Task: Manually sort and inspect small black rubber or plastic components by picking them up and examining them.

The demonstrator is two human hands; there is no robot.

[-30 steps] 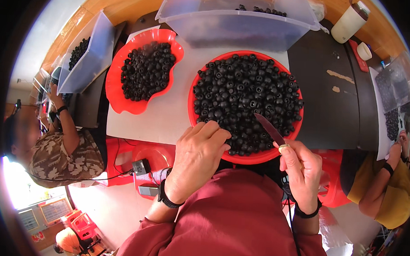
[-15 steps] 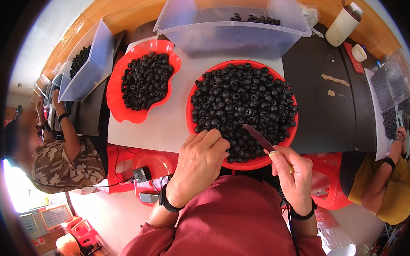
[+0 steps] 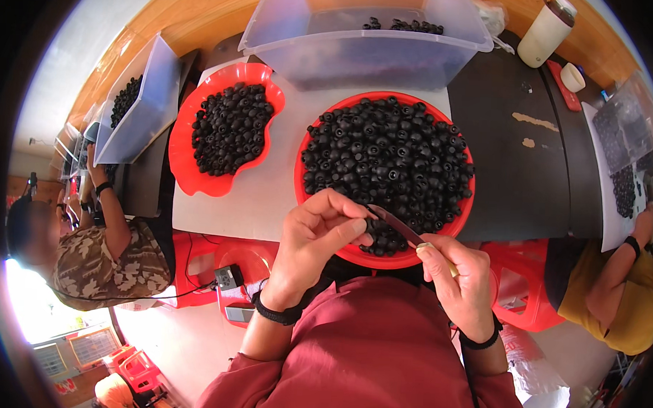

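My right hand (image 3: 459,277) grips a knife (image 3: 397,226) by its light handle, the dark blade pointing up and left. The blade's tip meets the fingertips of my left hand (image 3: 315,229), which pinch a small black part (image 3: 371,213) mostly hidden by the fingers. Both hands are over the near edge of a round red basin (image 3: 299,176), heaped with small black, hollow-ended plastic parts (image 3: 393,145). Left of it, a red wavy-edged tray (image 3: 182,156) holds more of these black parts.
Behind the basin stands a clear plastic bin (image 3: 367,61) with a few black parts. Another bin (image 3: 147,100) is at the left. A cream bottle (image 3: 545,35), a white cup (image 3: 572,78) and a red object (image 3: 563,86) are at the far right. Co-workers sit on both sides.
My left hand has lifted from the heap and turned, its fingers now pinching a small black part. The knife has shifted left and lower, its tip reaching those fingers.
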